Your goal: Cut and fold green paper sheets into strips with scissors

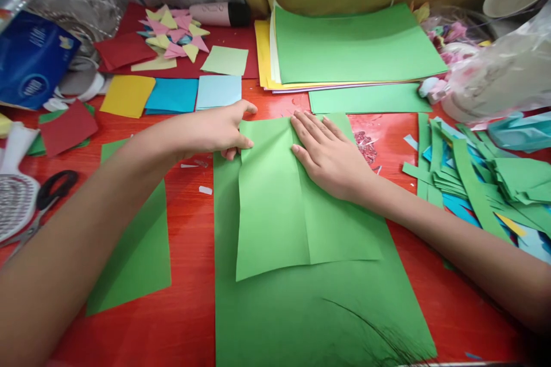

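Note:
A creased sheet of green paper lies on a larger green sheet. Its fold line runs down the middle, and the left half lifts slightly. At its upper left edge, my left hand pinches the paper, thumb on top, curled fingers partly hidden beneath, index finger pointing out past the edge. My right hand rests flat on the upper right half, fingers straight, fingertips near the top edge by the crease. Under my left forearm is another green sheet, partly covered.
Green paper strips are heaped on the right. A paper stack lies at the back, near a folded paper star and coloured squares. Scissors and a hairbrush sit left on the red table.

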`<state>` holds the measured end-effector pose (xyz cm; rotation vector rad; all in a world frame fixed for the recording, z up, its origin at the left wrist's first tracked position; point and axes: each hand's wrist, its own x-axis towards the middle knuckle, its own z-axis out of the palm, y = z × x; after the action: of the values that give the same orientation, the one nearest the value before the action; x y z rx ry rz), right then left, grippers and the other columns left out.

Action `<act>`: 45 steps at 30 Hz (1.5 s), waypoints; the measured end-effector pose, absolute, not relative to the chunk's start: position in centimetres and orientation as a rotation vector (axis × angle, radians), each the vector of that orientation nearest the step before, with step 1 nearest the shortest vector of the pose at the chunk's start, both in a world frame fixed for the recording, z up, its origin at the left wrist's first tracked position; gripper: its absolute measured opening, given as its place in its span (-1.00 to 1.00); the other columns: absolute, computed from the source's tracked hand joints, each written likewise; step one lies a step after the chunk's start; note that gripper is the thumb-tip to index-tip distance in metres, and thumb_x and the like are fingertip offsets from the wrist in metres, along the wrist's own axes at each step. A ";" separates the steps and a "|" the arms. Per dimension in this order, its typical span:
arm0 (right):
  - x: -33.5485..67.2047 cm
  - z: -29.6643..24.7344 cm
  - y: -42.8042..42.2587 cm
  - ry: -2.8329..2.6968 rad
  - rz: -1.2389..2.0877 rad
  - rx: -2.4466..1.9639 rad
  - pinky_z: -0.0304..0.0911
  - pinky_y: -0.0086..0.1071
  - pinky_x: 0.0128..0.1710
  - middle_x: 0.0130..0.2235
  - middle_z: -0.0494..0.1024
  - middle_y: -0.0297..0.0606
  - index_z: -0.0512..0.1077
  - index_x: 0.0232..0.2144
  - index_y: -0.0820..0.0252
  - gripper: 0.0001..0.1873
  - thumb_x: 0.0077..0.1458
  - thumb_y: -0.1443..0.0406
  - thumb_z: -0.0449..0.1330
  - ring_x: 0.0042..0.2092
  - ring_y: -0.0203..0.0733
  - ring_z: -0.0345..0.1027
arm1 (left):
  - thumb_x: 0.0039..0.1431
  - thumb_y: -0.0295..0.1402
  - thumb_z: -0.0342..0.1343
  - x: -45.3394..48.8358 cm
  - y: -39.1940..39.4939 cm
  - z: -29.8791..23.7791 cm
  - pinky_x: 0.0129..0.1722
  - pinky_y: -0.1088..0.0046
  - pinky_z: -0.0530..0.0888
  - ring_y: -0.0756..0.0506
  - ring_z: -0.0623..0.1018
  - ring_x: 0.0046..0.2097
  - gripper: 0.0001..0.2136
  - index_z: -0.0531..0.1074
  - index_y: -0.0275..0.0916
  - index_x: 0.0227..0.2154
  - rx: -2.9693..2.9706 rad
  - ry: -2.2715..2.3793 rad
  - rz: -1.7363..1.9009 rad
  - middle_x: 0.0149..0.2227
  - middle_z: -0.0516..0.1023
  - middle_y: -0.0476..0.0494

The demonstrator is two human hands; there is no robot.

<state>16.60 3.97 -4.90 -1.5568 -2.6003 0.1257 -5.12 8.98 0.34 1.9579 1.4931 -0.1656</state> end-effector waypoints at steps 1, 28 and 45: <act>16.6 -4.9 4.0 -2.600 0.130 -1.557 -0.28 -0.12 0.32 0.34 -0.11 -0.12 -0.08 0.30 0.38 -0.37 0.29 0.13 -0.32 0.35 -0.14 -0.26 | -0.04 -0.11 0.08 -5.1 9.0 0.3 -0.36 0.38 0.31 -0.15 0.53 -0.37 -0.28 0.05 -0.08 0.22 1.965 1.497 -0.171 -0.51 0.48 -0.02; 16.7 -4.9 4.0 -2.590 0.160 -1.557 -0.30 -0.11 0.32 0.34 -0.12 -0.15 -0.11 0.30 0.33 -0.34 0.28 0.08 -0.30 0.35 -0.14 -0.28 | 0.06 -0.18 0.09 -5.1 8.5 1.3 -0.37 0.43 0.30 -0.06 0.47 -0.38 -0.32 -0.01 -0.19 0.23 1.791 1.483 -0.063 -0.56 0.40 0.05; 16.7 -4.8 4.1 -2.624 0.144 -1.569 -0.30 -0.12 0.32 0.35 -0.16 -0.14 -0.14 0.31 0.35 -0.22 0.23 -0.07 -0.31 0.36 -0.13 -0.31 | -0.08 -0.04 0.15 -6.5 10.6 0.7 -0.49 0.40 0.25 0.00 0.26 -0.64 -0.68 0.52 -0.23 -0.60 1.782 1.391 -0.267 -0.77 0.19 -0.03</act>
<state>16.69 4.14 -4.82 -1.5686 -2.6242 0.1442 -6.55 10.56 0.67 1.7817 1.3910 -0.2673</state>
